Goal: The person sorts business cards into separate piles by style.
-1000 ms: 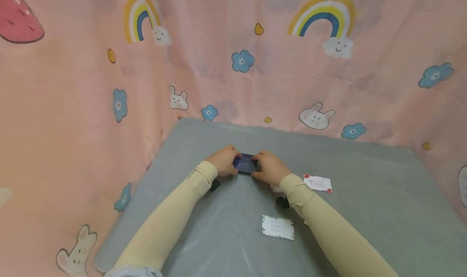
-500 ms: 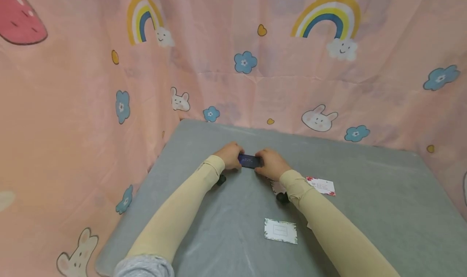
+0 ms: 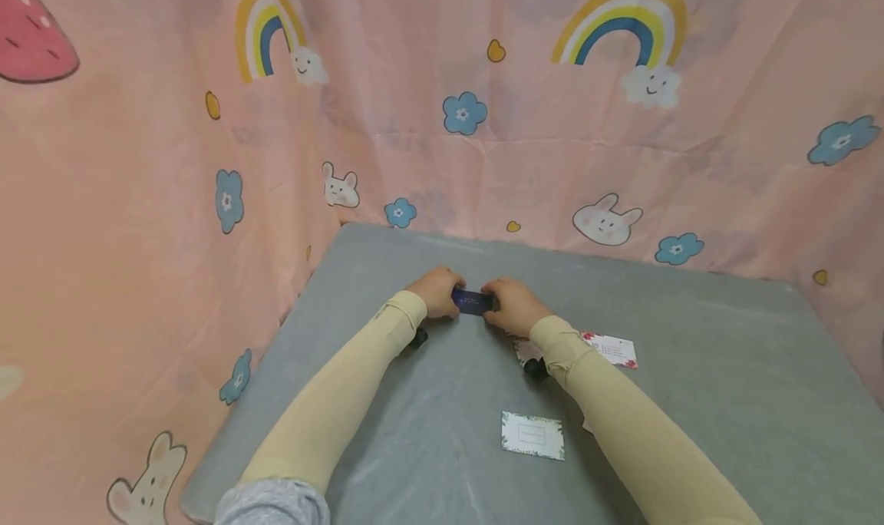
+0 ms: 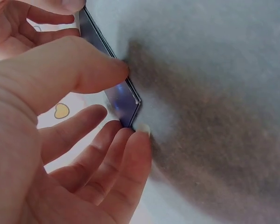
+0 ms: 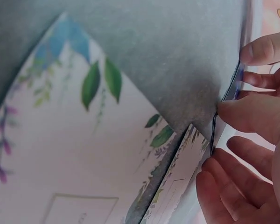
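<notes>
Between my two hands is a dark blue card (image 3: 473,302) with pale print, held off-flat above the grey tabletop. The left wrist view shows thin layered edges on the blue card (image 4: 123,103), so it may be more than one card. My left hand (image 3: 437,292) pinches its left end, thumb on the near side and fingers behind. My right hand (image 3: 516,307) grips the right end the same way. In the right wrist view, a white card with leaves and flowers (image 5: 98,154) looms in front; a second leafy card (image 5: 182,172) lies beyond it.
On the grey table (image 3: 718,402) lie a white leaf-bordered card (image 3: 532,435) and a white card with red corners (image 3: 613,351). A pale patterned card (image 3: 528,351) is partly hidden by the right wrist. A pink printed curtain (image 3: 525,156) borders the table.
The blue card has tipped, so its face looks narrower than one second ago. Both hands have shifted slightly up and right in the head view, still holding it.
</notes>
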Demonstrator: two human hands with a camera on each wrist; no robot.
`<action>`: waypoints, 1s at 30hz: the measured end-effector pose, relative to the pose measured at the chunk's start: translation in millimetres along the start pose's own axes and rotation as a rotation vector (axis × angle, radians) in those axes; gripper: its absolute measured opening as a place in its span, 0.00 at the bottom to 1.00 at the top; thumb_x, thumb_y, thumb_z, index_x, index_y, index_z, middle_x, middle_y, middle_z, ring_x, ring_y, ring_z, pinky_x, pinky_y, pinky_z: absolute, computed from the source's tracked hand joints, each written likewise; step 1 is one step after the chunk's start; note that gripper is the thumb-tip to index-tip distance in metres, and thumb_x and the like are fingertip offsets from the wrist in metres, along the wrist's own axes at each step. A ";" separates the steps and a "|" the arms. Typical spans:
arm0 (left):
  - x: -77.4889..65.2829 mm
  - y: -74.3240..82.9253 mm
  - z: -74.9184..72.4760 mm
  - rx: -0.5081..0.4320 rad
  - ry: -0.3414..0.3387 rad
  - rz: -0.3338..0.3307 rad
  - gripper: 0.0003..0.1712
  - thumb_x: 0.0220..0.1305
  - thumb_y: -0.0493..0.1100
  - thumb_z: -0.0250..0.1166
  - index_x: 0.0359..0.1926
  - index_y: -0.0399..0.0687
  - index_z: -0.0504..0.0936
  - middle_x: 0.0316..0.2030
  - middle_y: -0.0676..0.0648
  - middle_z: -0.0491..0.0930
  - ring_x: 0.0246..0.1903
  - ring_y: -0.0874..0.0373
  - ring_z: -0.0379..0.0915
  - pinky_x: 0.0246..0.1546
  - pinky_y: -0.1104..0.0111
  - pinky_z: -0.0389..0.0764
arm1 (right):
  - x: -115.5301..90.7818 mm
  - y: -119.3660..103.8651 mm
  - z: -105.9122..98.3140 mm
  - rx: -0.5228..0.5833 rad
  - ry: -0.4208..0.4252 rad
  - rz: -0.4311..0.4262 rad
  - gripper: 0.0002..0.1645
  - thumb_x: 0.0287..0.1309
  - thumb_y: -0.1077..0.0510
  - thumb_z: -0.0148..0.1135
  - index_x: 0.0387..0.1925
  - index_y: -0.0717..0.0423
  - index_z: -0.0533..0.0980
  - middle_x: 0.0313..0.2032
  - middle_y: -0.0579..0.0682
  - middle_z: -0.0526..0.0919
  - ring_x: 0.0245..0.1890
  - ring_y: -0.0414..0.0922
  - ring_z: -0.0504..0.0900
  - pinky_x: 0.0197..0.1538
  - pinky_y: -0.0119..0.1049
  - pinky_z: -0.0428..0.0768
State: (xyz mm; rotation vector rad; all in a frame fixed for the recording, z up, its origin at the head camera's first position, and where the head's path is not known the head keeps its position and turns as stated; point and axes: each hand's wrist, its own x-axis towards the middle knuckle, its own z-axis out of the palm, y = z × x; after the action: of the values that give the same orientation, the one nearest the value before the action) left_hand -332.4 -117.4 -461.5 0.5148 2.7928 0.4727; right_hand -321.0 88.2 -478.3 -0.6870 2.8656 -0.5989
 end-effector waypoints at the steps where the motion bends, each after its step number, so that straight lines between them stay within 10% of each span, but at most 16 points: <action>1: -0.3 0.8 -0.5 0.002 0.003 0.004 0.35 0.66 0.43 0.77 0.73 0.44 0.79 0.67 0.39 0.78 0.63 0.48 0.78 0.69 0.56 0.80 | -0.1 0.6 -0.5 0.001 0.001 0.001 0.32 0.66 0.56 0.74 0.68 0.64 0.78 0.63 0.63 0.84 0.63 0.60 0.83 0.68 0.56 0.80; 16: 2.7 1.9 8.8 0.061 0.027 0.011 0.35 0.67 0.47 0.76 0.72 0.46 0.79 0.64 0.42 0.77 0.59 0.50 0.78 0.65 0.57 0.82 | -7.6 7.3 -0.5 -0.010 0.021 -0.006 0.31 0.66 0.56 0.73 0.68 0.61 0.79 0.63 0.60 0.83 0.63 0.59 0.83 0.68 0.56 0.81; 30: 1.8 71.1 24.0 0.181 0.054 0.223 0.37 0.67 0.59 0.74 0.72 0.51 0.81 0.68 0.47 0.82 0.71 0.48 0.74 0.75 0.55 0.73 | -53.9 64.5 -28.8 0.002 0.038 -0.052 0.31 0.63 0.60 0.74 0.65 0.68 0.79 0.63 0.65 0.84 0.65 0.64 0.82 0.70 0.60 0.78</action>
State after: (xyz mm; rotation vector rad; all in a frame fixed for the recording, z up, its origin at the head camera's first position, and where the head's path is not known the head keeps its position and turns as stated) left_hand -305.4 -47.4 -458.2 0.8721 2.8594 0.2817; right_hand -305.8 175.7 -476.3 -0.7594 2.8898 -0.6284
